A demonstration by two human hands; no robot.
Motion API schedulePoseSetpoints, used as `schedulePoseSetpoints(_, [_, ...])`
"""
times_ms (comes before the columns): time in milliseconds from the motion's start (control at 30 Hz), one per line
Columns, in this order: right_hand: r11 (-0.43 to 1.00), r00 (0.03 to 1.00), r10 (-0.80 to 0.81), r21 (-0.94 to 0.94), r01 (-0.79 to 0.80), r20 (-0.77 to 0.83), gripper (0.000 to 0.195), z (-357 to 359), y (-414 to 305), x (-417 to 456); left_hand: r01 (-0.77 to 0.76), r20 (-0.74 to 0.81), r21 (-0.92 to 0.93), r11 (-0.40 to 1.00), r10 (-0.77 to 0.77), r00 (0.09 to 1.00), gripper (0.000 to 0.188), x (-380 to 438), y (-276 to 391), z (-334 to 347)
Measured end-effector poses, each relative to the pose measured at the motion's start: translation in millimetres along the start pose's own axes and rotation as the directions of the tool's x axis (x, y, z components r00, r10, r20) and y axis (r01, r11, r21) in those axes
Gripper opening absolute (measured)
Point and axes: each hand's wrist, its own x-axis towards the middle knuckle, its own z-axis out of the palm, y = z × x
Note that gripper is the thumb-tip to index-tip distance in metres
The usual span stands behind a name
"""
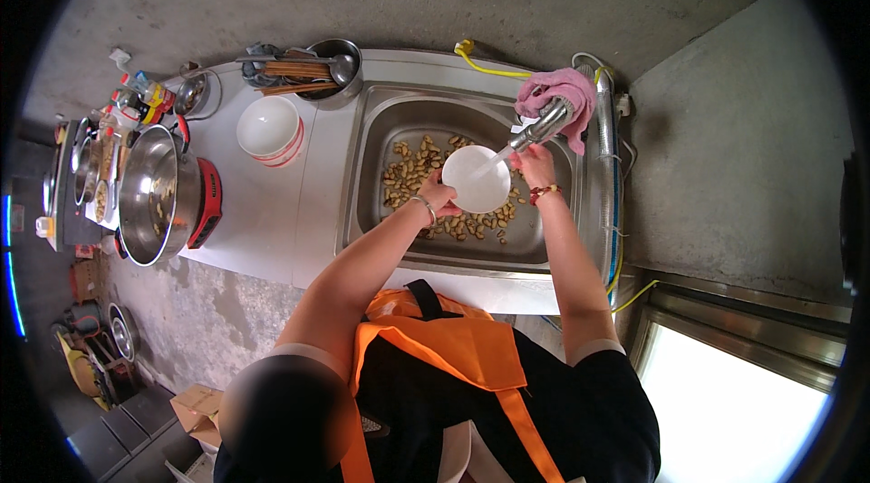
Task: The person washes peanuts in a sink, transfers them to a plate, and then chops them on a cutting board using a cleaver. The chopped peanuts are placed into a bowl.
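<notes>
A white bowl (476, 179) is held by my left hand (438, 193) at its left rim, under the metal faucet (542, 126), and water runs from the faucet into it. My right hand (534, 165) is just right of the bowl, below the faucet; its fingers are partly hidden, so whether they touch the bowl cannot be told. Unshelled peanuts (408, 167) lie spread over the floor of the stainless steel sink (370, 143), beneath and around the bowl. A pink cloth (567, 92) is draped over the faucet.
Left of the sink stand stacked bowls (268, 126) and a metal pot (350, 92) with chopsticks and a ladle across it. Farther left, a large steel pan (153, 194) is beside a red-edged cooker (208, 201). A yellow cable (493, 70) runs behind the sink; hoses (606, 170) pass at the right.
</notes>
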Motion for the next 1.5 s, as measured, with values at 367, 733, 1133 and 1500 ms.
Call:
schedulePoseSetpoints(367, [0.638,0.898,0.412,0.654,-0.406,0.155,0.014,11.2,16.6,37.8,0.106,-0.056,0.004,0.994,-0.106,0.993,0.072,-6.7,-3.7,-6.9])
schedulePoseSetpoints(733, [0.268,0.902,0.411,0.929,-0.257,0.131,0.029,14.1,33.5,68.5,0.05,-0.026,-0.005,0.999,-0.05,0.998,0.077,-11.4,0.8,-2.8])
schedulePoseSetpoints(1133, [0.366,0.921,0.307,0.864,-0.347,0.24,0.023,9.4,1.6,36.8,0.038,0.131,-0.148,0.988,-0.018,0.991,0.068,-77.1,25.0,-43.5])
schedulePoseSetpoints(1500, [0.446,0.757,0.538,0.637,-0.629,0.372,0.018,76.0,54.7,-78.2,-0.363,0.039,-0.285,0.887,0.389,0.92,0.063,-307.4,86.9,-211.6])
